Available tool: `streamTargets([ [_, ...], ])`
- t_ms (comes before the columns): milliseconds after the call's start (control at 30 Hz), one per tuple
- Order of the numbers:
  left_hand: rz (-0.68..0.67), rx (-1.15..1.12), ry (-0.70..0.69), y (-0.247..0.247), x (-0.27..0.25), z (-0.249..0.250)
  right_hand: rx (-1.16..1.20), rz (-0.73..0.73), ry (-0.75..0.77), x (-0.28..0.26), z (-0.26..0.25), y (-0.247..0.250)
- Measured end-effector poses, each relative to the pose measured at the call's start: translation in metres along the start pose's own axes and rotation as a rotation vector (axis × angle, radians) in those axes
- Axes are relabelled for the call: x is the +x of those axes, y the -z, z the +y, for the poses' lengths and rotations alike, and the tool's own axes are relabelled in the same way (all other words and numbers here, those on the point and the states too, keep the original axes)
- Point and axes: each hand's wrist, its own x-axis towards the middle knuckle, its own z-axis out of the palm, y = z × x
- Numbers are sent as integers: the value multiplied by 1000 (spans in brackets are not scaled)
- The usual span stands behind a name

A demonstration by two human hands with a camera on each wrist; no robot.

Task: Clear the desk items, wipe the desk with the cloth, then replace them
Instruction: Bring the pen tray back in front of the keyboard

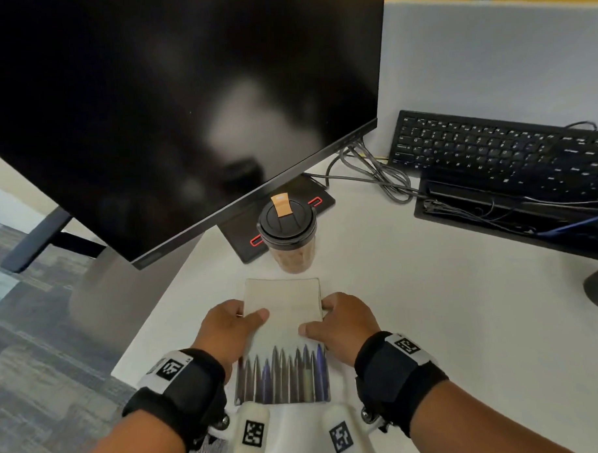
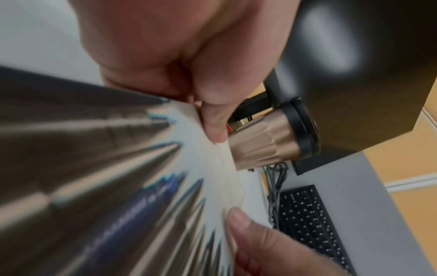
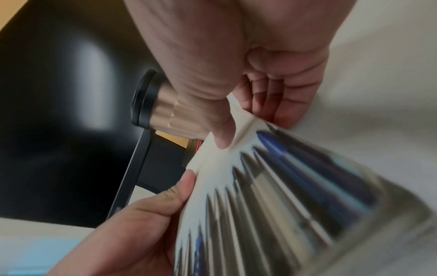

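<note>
A notebook (image 1: 283,332) with a row of pens printed on its pale cover lies lengthwise in front of me on the white desk (image 1: 446,323). My left hand (image 1: 246,316) grips its left edge, thumb on the cover and fingers tucked under. My right hand (image 1: 319,318) grips the right edge the same way. The left wrist view shows the cover (image 2: 118,186) pinched under the left thumb (image 2: 212,123). In the right wrist view the notebook (image 3: 283,196) bends slightly under the right thumb (image 3: 222,134). A lidded brown coffee cup (image 1: 288,237) stands just beyond the notebook. No cloth is in view.
A large dark monitor (image 1: 185,111) hangs over the back left, its black base (image 1: 237,235) behind the cup. A black keyboard (image 1: 491,151) leans against the grey partition (image 1: 488,50), above a cable tray (image 1: 494,216). Loose cables (image 1: 373,169) trail between them. The desk's left edge (image 1: 151,319) is close to my left hand.
</note>
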Motion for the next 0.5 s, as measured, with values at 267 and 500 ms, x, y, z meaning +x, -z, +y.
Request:
streamTargets([
  [267,-331,-244,117,-49,-19,27,421,60,-134,-25,50,40],
  [500,-523,-93,104,-118,-38,57,584,277,-174,-34,97,91],
])
